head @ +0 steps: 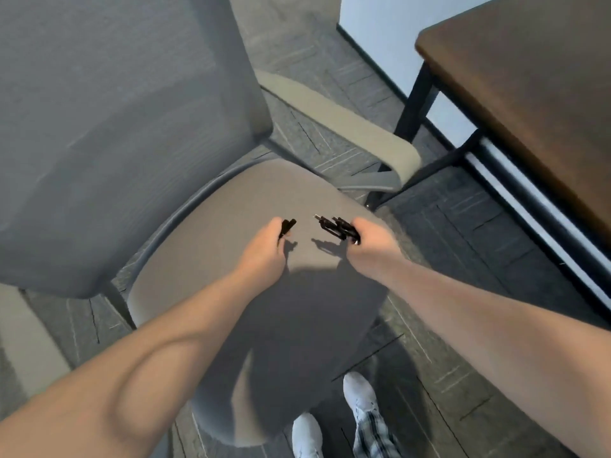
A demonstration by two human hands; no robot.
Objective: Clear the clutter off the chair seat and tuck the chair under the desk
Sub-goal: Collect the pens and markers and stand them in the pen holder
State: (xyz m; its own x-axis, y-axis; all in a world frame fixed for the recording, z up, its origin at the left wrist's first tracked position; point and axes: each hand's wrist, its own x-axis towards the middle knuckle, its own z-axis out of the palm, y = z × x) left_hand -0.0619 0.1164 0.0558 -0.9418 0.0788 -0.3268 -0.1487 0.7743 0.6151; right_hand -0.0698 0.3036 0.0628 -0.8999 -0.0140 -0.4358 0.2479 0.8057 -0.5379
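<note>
Grey patterned carpet point(446, 226) runs under a grey chair point(99, 127), its seat point(231, 200) bare but for shadows. Above the seat, the left hand point(267, 246) pinches a small black clip point(287, 227), and the right hand point(370, 238) grips a bunch of black clips point(337, 226). The brown desk point(529, 77) stands at right, apart from the chair. White shoes point(360, 398) show below.

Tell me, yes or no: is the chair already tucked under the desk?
No. The chair stands out on the carpet, beside the desk, while both hands hold small black items above its seat.
</note>
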